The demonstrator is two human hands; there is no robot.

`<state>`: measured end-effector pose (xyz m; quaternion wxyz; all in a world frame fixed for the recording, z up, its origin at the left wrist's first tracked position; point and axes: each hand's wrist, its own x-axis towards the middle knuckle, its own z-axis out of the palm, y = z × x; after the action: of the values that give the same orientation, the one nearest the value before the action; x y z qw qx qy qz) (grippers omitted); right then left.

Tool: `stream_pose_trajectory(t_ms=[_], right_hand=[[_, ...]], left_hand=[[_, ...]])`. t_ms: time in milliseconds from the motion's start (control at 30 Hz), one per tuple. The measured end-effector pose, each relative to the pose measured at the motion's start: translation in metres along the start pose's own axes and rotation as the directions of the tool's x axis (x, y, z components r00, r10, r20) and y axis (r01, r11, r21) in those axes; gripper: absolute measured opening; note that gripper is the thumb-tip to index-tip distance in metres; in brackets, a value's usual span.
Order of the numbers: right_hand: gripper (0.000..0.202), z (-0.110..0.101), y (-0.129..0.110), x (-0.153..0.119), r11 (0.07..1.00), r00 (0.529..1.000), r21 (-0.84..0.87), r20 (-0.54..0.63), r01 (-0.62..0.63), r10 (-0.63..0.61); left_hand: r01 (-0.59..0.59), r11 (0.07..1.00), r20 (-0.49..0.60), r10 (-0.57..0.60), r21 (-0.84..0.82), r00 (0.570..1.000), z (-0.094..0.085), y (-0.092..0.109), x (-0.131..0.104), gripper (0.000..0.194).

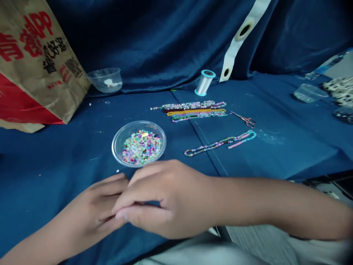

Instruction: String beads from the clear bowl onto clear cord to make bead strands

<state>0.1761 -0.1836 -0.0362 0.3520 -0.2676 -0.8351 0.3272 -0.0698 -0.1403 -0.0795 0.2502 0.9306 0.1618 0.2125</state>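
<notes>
My right hand (162,198) reaches across from the right, its thumb and index finger pinched together at the fingers of my left hand (102,206). Both hands touch, and whatever lies between the fingertips is hidden. The left hand's fingers are curled and partly covered by the right. Just beyond them stands a clear round bowl (113,144) of small multicoloured beads (142,147). One loose white bead (117,170) lies by the bowl's near rim. Right of the bowl a looped beaded strand (209,147) rests on the blue cloth.
Several bead strands (193,111) lie side by side farther back, with small scissors (246,120) at their right. A wire spool (204,84) stands behind them. At the back left are a paper bag (55,84) and a clear tub (106,80); a small container (309,94) is far right.
</notes>
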Motion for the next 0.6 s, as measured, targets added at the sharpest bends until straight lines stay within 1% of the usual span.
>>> stream_pose_trajectory(t_ms=[100,167,200,300,400,467,533,600], right_hand=[[0.019,-0.022,-0.019,0.020,0.999,0.996,-0.014,0.077,-0.050,0.050],[0.023,-0.036,-0.034,0.033,0.997,0.992,-0.047,0.109,-0.059,0.064],[0.021,-0.042,-0.041,0.039,0.993,0.986,-0.077,0.137,-0.085,0.095],[0.018,-0.055,-0.065,0.057,0.970,0.972,-0.177,0.137,-0.166,0.191],[0.019,-0.063,-0.088,0.072,0.944,0.962,-0.260,0.128,-0.202,0.241],[0.020,-0.065,-0.100,0.080,0.924,0.958,-0.307,0.097,-0.229,0.269],[0.020,-0.067,-0.110,0.087,0.903,0.967,-0.375,0.059,-0.209,0.249],[0.021,-0.068,-0.116,0.094,0.873,0.976,-0.458,0.046,-0.168,0.212]], left_hand=[[-0.028,0.999,-0.088,0.025,-0.030,0.996,0.003,-0.004,-0.005,0.017],[-0.030,0.999,-0.165,0.026,-0.022,0.986,0.005,-0.006,-0.008,0.018],[-0.022,1.000,-0.188,0.019,-0.014,0.982,0.006,-0.008,-0.009,0.020],[0.008,1.000,-0.199,-0.008,0.000,0.980,0.006,-0.008,-0.007,0.023],[0.044,0.999,-0.197,-0.047,-0.020,0.979,0.005,-0.004,0.002,0.024],[0.087,0.995,-0.208,-0.094,-0.045,0.974,0.005,0.001,0.010,0.026],[0.145,0.987,-0.203,-0.157,-0.072,0.966,0.007,0.007,0.017,0.027],[0.207,0.973,-0.167,-0.222,-0.103,0.961,0.009,0.014,0.025,0.030]])
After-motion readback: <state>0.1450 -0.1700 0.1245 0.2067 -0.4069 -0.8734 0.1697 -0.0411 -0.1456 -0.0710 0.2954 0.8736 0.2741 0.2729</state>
